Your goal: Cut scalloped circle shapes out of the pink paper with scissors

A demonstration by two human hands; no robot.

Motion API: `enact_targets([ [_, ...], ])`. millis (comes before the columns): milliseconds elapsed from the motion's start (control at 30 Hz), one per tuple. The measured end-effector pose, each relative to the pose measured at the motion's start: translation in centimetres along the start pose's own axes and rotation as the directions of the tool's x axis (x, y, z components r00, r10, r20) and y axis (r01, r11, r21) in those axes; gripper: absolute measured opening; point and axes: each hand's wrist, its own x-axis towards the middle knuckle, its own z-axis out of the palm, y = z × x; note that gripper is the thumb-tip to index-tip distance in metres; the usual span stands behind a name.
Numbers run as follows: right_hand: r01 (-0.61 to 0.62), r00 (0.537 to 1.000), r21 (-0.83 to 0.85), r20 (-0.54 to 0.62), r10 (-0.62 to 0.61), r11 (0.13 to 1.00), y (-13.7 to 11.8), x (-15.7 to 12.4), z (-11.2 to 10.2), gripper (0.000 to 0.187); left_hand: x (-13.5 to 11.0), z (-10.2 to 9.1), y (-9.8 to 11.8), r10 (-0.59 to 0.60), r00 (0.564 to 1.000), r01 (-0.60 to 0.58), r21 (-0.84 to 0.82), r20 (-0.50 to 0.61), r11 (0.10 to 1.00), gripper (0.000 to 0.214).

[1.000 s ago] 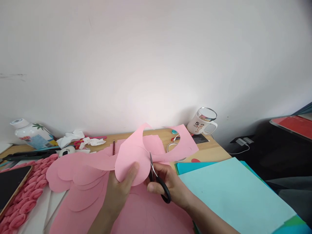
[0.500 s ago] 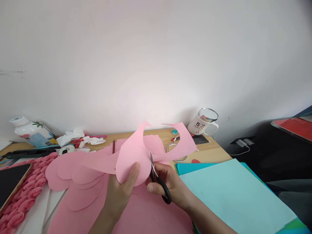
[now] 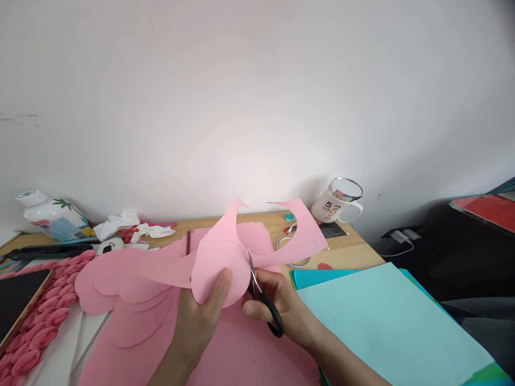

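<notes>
My left hand (image 3: 201, 316) pinches a sheet of pink paper (image 3: 217, 262), its thumb lying on a rounded part near the lower edge. Curved cut-outs leave a hooked strip and a ring-like offcut (image 3: 309, 236) reaching to the right. Black-handled scissors (image 3: 267, 305) are in my right hand (image 3: 277, 305), fingers in the loops. Their blades point up and touch the right edge of the rounded part. Below and to the left lie overlapping pink rounded paper pieces (image 3: 139, 324) and more pink sheets.
To the right sits a stack of light blue paper (image 3: 390, 321). A white mug (image 3: 333, 203) stands by the wall. At left are a white bottle (image 3: 54, 217), crumpled tissues (image 3: 116, 225), pink rosettes (image 3: 44, 321) and a phone (image 3: 20, 300). A pencil (image 3: 188, 241) lies behind the paper.
Almost nothing differs. The paper, both hands and the scissors have shifted only a few pixels, and the scissors stay at the same edge.
</notes>
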Motion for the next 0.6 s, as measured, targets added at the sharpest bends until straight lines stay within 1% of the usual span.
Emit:
enact_targets([
  [100,0.003,1.000,0.005,-0.003,-0.003,1.000,0.00,0.02,0.04,0.040,-0.05,0.09,0.17,0.008,1.000,-0.008,0.003,-0.014,1.000,0.046],
  [300,0.020,1.000,-0.003,-0.009,-0.020,1.000,-0.21,0.01,0.06,0.039,-0.10,0.06,0.55,-0.010,1.000,0.010,-0.002,0.012,1.000,0.041],
  [400,0.031,0.999,-0.012,-0.012,-0.031,0.999,-0.22,0.00,0.09,0.041,-0.09,0.03,0.49,-0.025,1.000,0.025,-0.004,-0.007,1.000,0.041],
  [600,0.032,0.999,-0.033,-0.017,-0.033,0.999,-0.08,0.01,0.10,0.042,-0.05,-0.04,0.30,-0.035,0.999,0.035,0.009,0.001,0.999,0.043],
])
